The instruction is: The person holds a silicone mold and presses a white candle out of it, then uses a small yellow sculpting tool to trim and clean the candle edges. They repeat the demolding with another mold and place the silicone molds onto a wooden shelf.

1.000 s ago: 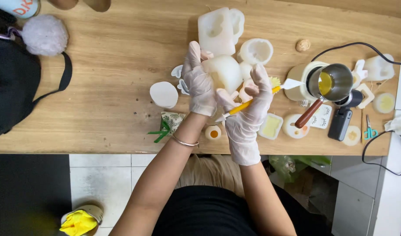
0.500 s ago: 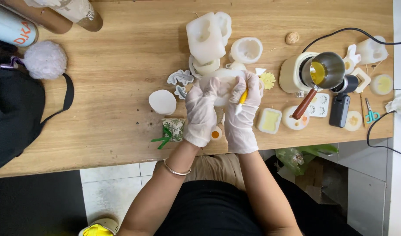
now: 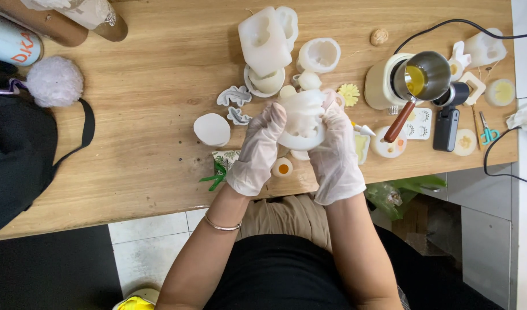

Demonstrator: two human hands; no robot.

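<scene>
Both my hands wear thin white gloves and grip one white silicone mould above the wooden table. My left hand clasps its left side, fingers over the top. Its right side is held by my right hand. A small pointed white tip sticks out to the right of that hand. Under the hands sit a small cup of orange wax and a square mould with pale yellow filling.
More white moulds lie at the back. A steel pot of yellow wax with a wooden handle sits on a cream heater at right, beside a black device, small scissors and cables. A black bag lies left.
My hands have drawn together and lowered toward the table's near edge, both now wrapped around the white mould. The yellow tool seen in my right hand earlier is hidden.
</scene>
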